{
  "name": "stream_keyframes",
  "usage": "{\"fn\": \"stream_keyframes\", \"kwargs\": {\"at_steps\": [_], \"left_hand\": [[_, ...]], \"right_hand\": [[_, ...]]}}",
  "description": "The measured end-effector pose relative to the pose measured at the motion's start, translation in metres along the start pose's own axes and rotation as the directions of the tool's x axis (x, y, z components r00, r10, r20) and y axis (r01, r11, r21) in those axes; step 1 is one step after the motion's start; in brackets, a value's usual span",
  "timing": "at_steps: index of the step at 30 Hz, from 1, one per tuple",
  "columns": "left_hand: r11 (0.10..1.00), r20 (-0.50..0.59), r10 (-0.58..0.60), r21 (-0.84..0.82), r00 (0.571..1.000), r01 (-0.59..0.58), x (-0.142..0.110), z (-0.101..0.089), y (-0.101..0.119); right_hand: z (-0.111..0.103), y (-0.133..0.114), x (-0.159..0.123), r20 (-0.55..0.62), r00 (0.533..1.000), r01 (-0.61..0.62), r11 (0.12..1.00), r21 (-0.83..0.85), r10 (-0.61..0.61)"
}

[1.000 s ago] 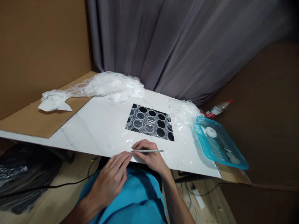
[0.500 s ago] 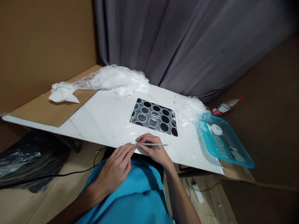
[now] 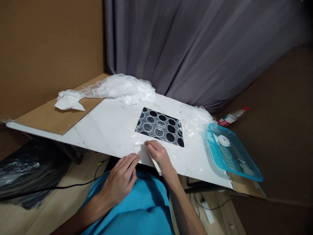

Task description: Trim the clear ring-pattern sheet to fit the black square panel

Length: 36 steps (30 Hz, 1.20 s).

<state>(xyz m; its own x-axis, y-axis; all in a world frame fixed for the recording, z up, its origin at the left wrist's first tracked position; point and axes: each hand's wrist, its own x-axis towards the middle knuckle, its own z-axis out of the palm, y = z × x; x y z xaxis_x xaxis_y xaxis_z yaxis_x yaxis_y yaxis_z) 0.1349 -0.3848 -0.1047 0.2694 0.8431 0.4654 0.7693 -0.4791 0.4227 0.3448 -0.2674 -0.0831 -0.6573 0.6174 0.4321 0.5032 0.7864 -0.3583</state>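
Observation:
My right hand [image 3: 160, 156] rests on the white tabletop [image 3: 105, 130], its fingers pinched on a thin metal pick that slants back under the hand toward the table's near edge. The fingertips sit at a small clear plastic ring [image 3: 138, 145], just in front of a black sheet [image 3: 160, 127] covered with clear round discs. My left hand [image 3: 122, 178] lies at the table's near edge over my blue shirt. Its fingers are stretched forward, hold nothing, and lie close to the right hand.
Heaps of crumpled clear film [image 3: 124, 88] lie at the back of the table, and more film [image 3: 195, 119] beside the sheet. A turquoise basket [image 3: 244, 169] with white parts sits at the right edge. A bottle [image 3: 232, 116] lies behind it, cardboard [image 3: 51, 119] to the left and cables on the floor.
My right hand slid forward to the clear ring and swung the pick from lying level across the table to slanting under the hand. My left fingertips came off the pick's end.

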Motion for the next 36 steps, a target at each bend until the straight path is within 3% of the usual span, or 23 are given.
{"fn": "stream_keyframes", "kwargs": {"at_steps": [6,9,12,14,17,19,22,25,27,31,36], "left_hand": [[1.0,0.011,-0.015,0.008,1.0,0.015,0.002,-0.001,0.0],[0.999,0.002,-0.03,0.014,1.0,0.03,0.003,0.0,0.002],[1.0,-0.01,-0.026,0.009,1.0,0.026,0.006,0.002,0.002],[1.0,-0.025,-0.015,0.0,1.0,0.015,0.009,0.003,0.0],[1.0,-0.051,-0.008,-0.009,0.999,0.008,0.015,0.001,-0.007],[1.0,-0.077,-0.015,-0.005,0.997,0.014,0.017,0.0,-0.017],[0.999,-0.146,-0.036,0.007,0.989,0.037,0.013,-0.001,-0.036],[0.997,-0.19,-0.07,0.014,0.979,0.074,0.0,0.001,-0.054],[0.996,-0.193,-0.08,0.022,0.978,0.086,-0.009,0.003,-0.06],[0.995,-0.162,-0.091,0.027,0.983,0.096,-0.019,0.003,-0.059],[0.995,-0.141,-0.092,0.033,0.986,0.098,-0.022,-0.001,-0.052]], "right_hand": [[-0.041,0.044,0.035,-0.246,0.957,-0.189,0.974,-0.129,0.153],[-0.071,0.071,0.033,-0.435,0.873,-0.315,0.936,-0.16,0.22],[-0.109,0.101,0.014,-0.575,0.775,-0.446,0.872,-0.204,0.262],[-0.134,0.121,-0.003,-0.572,0.744,-0.559,0.791,-0.248,0.346],[-0.162,0.144,-0.026,-0.432,0.708,-0.698,0.649,-0.303,0.559],[-0.167,0.148,-0.031,-0.384,0.694,-0.716,0.638,-0.283,0.609],[-0.149,0.133,-0.018,-0.328,0.755,-0.641,0.746,-0.183,0.568],[-0.11,0.091,0.008,-0.153,0.895,-0.402,0.907,0.128,0.418],[-0.08,0.057,0.026,-0.035,0.962,-0.25,0.921,0.298,0.272],[-0.027,0.005,0.053,0.091,0.987,-0.159,0.837,0.524,0.13],[0.011,-0.013,0.068,0.196,0.973,-0.219,0.756,0.617,0.123]]}}
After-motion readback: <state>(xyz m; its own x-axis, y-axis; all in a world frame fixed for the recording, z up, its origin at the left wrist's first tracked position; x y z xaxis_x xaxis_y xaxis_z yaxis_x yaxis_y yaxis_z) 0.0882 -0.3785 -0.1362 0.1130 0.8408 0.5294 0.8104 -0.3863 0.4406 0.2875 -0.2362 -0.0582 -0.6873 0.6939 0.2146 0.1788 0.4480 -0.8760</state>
